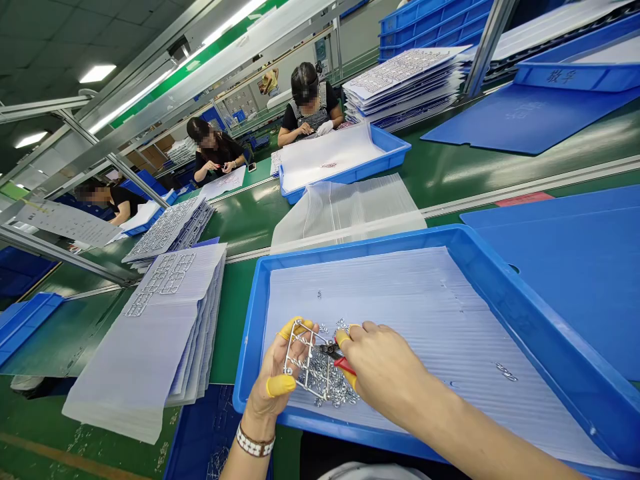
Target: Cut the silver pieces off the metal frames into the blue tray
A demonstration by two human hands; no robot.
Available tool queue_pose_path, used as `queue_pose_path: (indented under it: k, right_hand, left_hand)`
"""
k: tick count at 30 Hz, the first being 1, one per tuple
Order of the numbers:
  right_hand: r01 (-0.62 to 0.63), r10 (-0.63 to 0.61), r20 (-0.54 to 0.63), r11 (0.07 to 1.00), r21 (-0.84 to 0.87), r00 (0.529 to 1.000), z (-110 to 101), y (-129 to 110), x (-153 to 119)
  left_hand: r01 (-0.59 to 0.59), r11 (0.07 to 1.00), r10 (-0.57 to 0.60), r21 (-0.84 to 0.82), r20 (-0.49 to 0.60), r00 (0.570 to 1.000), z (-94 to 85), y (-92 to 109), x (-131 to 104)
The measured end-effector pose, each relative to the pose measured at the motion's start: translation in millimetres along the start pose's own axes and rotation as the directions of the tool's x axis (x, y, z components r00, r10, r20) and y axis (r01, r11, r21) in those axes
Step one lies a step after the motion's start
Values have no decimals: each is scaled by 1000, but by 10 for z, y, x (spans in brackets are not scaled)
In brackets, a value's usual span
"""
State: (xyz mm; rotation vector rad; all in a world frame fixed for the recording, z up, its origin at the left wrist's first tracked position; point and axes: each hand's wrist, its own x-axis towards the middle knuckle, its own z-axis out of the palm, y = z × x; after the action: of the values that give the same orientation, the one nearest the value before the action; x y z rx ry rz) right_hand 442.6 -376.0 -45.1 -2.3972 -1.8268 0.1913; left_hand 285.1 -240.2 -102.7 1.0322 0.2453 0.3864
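Note:
A silvery frame with small curled parts (pixel 306 360) is held up in my left hand (pixel 276 373), which wears yellow finger covers and has its fingers bent round the frame's left side. My right hand (pixel 383 367), also with yellow finger covers, is closed on red-handled cutters (pixel 344 364). The dark jaws of the cutters are at the frame's right side. Under both hands, a pile of small shiny metallic pieces (pixel 343 393) lies on the white sheet (pixel 400 293) in a blue tray (pixel 360 245). A few more pieces (pixel 506 372) lie farther right on the sheet.
Stacked sheets with silvery frames (pixel 167 273) stand left of the tray. A blue board (pixel 565 253) lies to the right. Across the green bench (pixel 450 167) are another blue tray (pixel 350 175), more stacks (pixel 400 80) and several seated people.

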Motion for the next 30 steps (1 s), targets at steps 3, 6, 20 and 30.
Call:
queue_pose_path:
  k: [3,6,20,30]
  right_hand:
    - [-1,2,13,1000,-16,1000,20,-6,-10]
    - [-5,5,15,1000,-30,1000,46,-2,-20]
    - [2,-7,58,997,76,998,-29,-121,-76]
    - [21,-23,39,998,58,999,20,-110,-49]
  left_hand:
    - [24,1000,-24,14,4,1000,12,7,9]
    - [39,999,-39,12,12,999,5,14,13]
    - [-20,999,18,-41,-44,999,12,38,46]
    - [-9,1000,9,-6,-58,998,-7,28,42]
